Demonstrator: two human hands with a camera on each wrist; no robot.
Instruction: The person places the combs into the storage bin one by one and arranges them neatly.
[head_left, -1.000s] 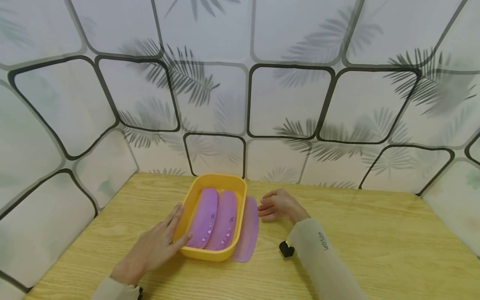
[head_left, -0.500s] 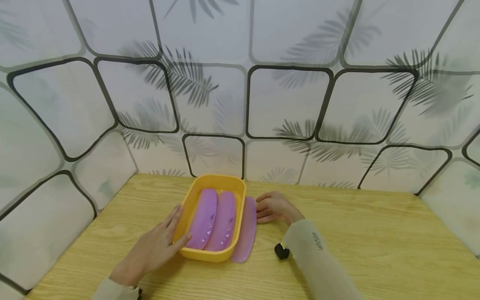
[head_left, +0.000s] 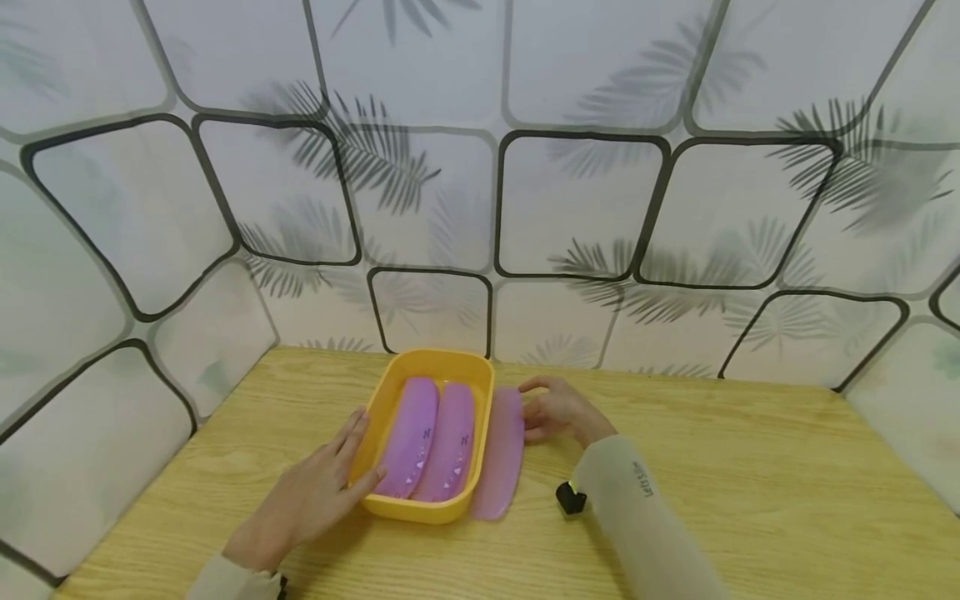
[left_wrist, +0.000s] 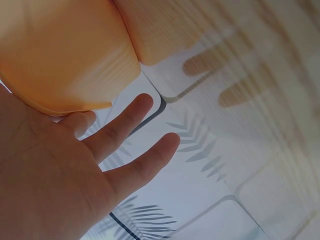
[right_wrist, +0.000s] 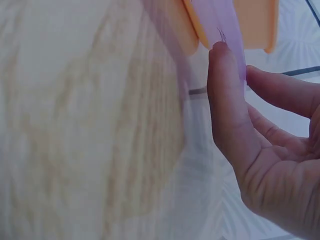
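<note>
In the head view a yellow tub (head_left: 420, 512) stands on the table with two long, curved purple pieces (head_left: 408, 433) lying side by side in it. Small white and dark prints mark their near ends. My left hand (head_left: 311, 492) rests at the tub's left side, thumb over the rim, other fingers straight along the outer wall. A third purple piece (head_left: 501, 454), smooth and slightly see-through, leans up close to the tub's right side. Thumb and fingers of my right hand (right_wrist: 260, 135) pinch its edge. What kind of thing these purple pieces are cannot be told.
The wood-grain table (head_left: 712, 483) stretches to the right of the tub. A patterned wall covering (head_left: 570, 208) with leaves and rounded outlines rises behind and at both sides. A small black device (head_left: 572, 498) sits at my right wrist.
My right hand has come to the loose purple piece and taken its edge. The piece has tilted up and shifted slightly right. My left hand and the tub have stayed put.
</note>
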